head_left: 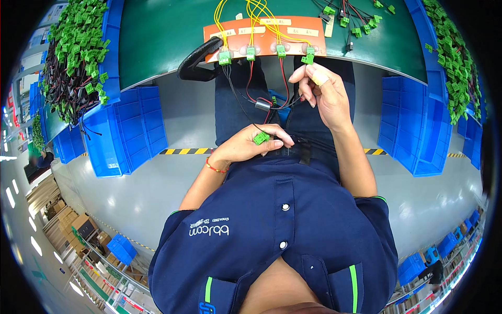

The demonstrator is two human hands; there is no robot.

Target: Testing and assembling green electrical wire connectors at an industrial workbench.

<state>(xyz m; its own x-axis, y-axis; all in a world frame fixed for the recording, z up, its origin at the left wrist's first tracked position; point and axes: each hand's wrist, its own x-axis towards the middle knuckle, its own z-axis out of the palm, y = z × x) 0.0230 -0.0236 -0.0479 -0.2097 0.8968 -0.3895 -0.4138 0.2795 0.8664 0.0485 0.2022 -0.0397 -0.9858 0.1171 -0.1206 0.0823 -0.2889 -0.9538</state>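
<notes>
- L hand (244, 143): loose green conn. (261, 137) held.
- R hand (330, 99): placed by far-right conn. (308, 58), orange board (293, 35); grip can't be told.
- Step (prob.): conn. plugging; steady alignment called for.

A left blue bin (128, 131) and a right blue bin (410, 125) flank the grey floor (120, 201). Black-and-yellow striped tape (191, 151) crosses it. Brown cardboard boxes (65, 222) occupy the lower-left background; a blue crate (122, 248) is near them.

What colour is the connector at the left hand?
The connector is green, clearest in the head view.
</notes>
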